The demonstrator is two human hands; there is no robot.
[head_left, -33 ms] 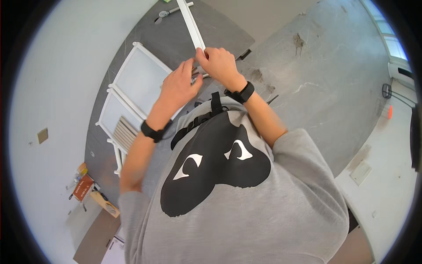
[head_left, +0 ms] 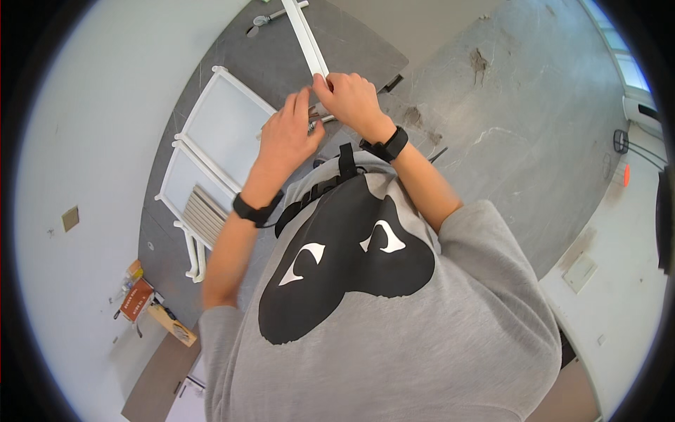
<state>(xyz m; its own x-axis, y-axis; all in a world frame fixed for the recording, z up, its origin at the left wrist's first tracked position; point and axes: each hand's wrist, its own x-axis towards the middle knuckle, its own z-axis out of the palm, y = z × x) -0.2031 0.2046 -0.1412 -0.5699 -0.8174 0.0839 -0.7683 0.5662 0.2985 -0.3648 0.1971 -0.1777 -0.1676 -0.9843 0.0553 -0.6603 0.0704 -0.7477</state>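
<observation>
White, smooth strip (head_left: 306, 39), straight and with a line along its length, runs from the right hand (head_left: 354, 105) out past the top edge. Right fingers and thumb are closed around its near end. Left hand (head_left: 288, 133) is beside that end, fingers half curled; a small greyish piece shows between the hands, but blur and overlap leave it unclear whether the left grips it.

Progress, as judged from the layout: a larger panel (head_left: 228, 126) and smaller panel (head_left: 184, 176) look framed along the sides that show. Outstanding: the strip is joined to neither, and the grey slats (head_left: 204, 216) on the smaller panel appear unfixed.

Materials: panels flat, pale, matt, with white rails and rounded corner ends; slats narrow, parallel; table (head_left: 534, 133) grey, stone-like, pale-veined, with brownish smudges.
</observation>
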